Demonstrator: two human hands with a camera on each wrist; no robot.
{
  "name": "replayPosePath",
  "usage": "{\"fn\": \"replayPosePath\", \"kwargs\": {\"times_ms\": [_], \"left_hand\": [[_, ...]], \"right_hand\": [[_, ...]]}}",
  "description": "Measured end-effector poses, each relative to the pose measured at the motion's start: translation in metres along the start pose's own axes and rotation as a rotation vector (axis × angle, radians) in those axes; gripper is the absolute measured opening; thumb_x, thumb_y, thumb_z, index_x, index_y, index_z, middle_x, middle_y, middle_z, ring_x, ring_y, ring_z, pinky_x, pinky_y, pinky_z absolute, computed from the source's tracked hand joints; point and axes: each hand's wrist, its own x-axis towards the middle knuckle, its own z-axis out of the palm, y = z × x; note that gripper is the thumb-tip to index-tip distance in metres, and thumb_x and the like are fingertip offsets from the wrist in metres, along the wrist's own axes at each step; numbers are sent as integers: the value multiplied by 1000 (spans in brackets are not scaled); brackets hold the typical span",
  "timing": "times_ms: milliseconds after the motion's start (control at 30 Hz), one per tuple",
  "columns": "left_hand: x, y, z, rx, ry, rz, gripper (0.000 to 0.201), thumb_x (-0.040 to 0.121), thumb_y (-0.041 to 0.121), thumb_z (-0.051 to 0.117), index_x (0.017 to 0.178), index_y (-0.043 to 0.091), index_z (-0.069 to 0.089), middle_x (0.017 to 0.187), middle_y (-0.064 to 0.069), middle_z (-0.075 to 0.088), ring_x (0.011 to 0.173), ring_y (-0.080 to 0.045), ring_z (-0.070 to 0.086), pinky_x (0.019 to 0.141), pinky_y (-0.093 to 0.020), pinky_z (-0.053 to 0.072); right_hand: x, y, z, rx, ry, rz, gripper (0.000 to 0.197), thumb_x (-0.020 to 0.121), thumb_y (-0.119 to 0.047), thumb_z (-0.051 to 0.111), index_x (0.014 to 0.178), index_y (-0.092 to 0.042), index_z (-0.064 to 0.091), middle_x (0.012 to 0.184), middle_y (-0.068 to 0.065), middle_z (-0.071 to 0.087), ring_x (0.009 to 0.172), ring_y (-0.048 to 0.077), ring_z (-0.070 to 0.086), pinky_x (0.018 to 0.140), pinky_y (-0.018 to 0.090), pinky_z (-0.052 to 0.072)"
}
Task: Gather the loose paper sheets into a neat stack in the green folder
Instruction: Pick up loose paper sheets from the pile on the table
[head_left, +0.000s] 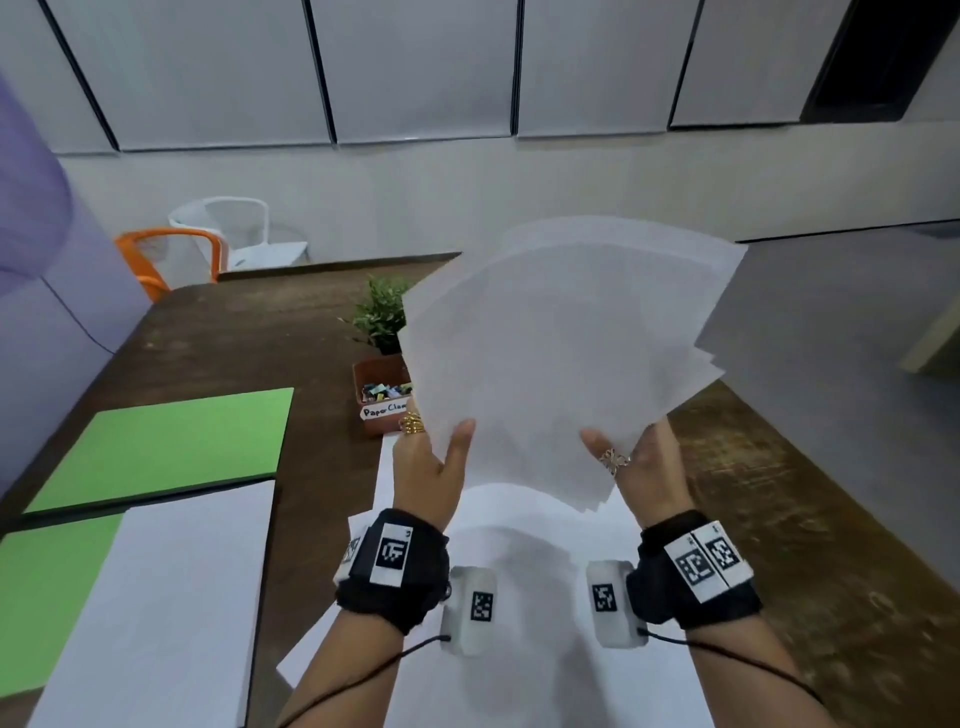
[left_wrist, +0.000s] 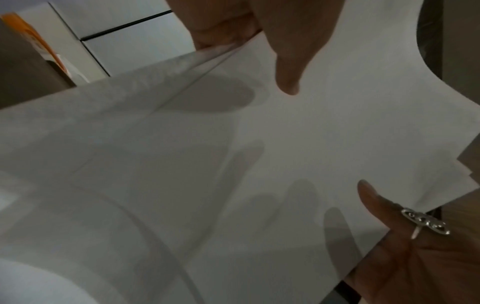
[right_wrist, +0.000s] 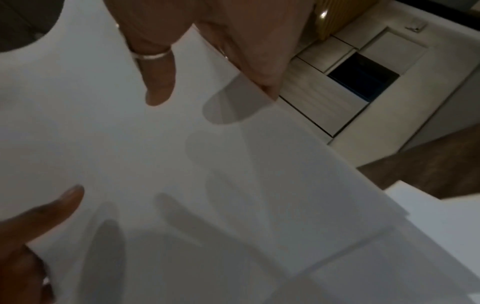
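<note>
A fanned, uneven bunch of white paper sheets (head_left: 561, 364) is held up above the table, tilted away from me. My left hand (head_left: 441, 447) pinches its lower left edge, thumb on top and fingers behind. At the lower right edge my right hand (head_left: 623, 452) pinches it the same way. In the left wrist view the sheets (left_wrist: 233, 144) fill the frame, and the right wrist view shows the sheets (right_wrist: 182, 164) with finger shadows through them. The green folder (head_left: 166, 447) lies open at the left, a white sheet (head_left: 166, 597) covering much of its near half.
More white sheets (head_left: 519, 649) lie on the brown table (head_left: 260, 332) beneath my wrists. A small potted plant (head_left: 382, 314) and a box of paper clips (head_left: 384, 395) stand just left of the raised bunch. An orange chair (head_left: 166, 254) and a white chair (head_left: 234, 223) stand beyond the table's far end.
</note>
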Motion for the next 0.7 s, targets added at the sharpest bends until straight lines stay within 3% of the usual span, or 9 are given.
{"fn": "replayPosePath", "kwargs": {"times_ms": [100, 167, 233, 333, 367, 467, 567, 633, 700], "left_hand": [[-5, -10, 2, -77, -57, -86, 63, 83, 41, 63, 123, -5, 48, 107, -3, 66, 99, -12, 63, 79, 1, 39], [-7, -11, 6, -96, -48, -108, 52, 85, 26, 65, 128, 11, 40, 110, 1, 62, 98, -9, 60, 78, 2, 39], [-7, -11, 11, -47, -34, -79, 41, 89, 21, 60, 126, 17, 42, 104, 0, 61, 91, -11, 59, 73, -4, 41], [-3, -8, 20, 21, 18, -88, 32, 94, 19, 51, 109, -10, 56, 88, -20, 64, 85, -37, 61, 65, -26, 39], [-2, -5, 22, 27, 44, -75, 31, 94, 16, 51, 103, -13, 57, 83, -20, 62, 83, -40, 60, 62, -27, 36], [-2, 7, 20, -53, 68, -19, 26, 92, 13, 54, 117, 9, 51, 99, -5, 60, 92, -22, 59, 76, -19, 42], [-6, -2, 18, -82, 85, -9, 37, 90, 20, 57, 115, 39, 38, 119, -8, 57, 108, -23, 56, 90, -32, 47], [-12, -15, 20, -41, 75, -68, 36, 92, 18, 54, 120, 32, 37, 123, -12, 56, 111, -29, 55, 92, -36, 47], [-15, -23, 25, -21, 82, -158, 31, 94, 13, 49, 124, 11, 40, 117, -14, 58, 106, -31, 57, 86, -31, 46]], "right_hand": [[-5, 9, 4, 61, -37, 53, 59, 69, -11, 75, 117, -26, 46, 110, -10, 64, 109, 10, 60, 97, 35, 47], [-4, 21, 9, 3, -38, 65, 59, 75, -4, 74, 118, -30, 43, 113, -7, 61, 108, 9, 59, 97, 37, 47], [-3, 26, 17, -57, -16, 93, 52, 81, -1, 69, 108, -38, 44, 107, -12, 60, 104, 9, 59, 92, 35, 49], [0, 20, 30, -40, 12, 79, 38, 86, -1, 60, 100, -35, 50, 101, -13, 61, 103, 16, 60, 82, 27, 48], [1, 15, 33, -39, 16, 58, 36, 87, -2, 59, 101, -34, 50, 99, -15, 61, 99, 12, 60, 78, 23, 48], [2, 4, 33, -52, 25, -10, 38, 86, -3, 61, 95, -38, 47, 96, -18, 58, 91, -3, 58, 72, 16, 46], [2, 11, 26, -73, 24, 1, 47, 84, -1, 64, 107, -35, 41, 101, -16, 57, 97, 5, 58, 82, 23, 49], [1, 25, 25, -109, -2, 75, 46, 86, 0, 59, 114, -30, 38, 103, -14, 56, 104, 15, 58, 88, 32, 49], [-2, 35, 29, -138, -20, 125, 44, 88, 3, 53, 115, -29, 40, 104, -13, 58, 110, 21, 57, 95, 38, 47]]}}
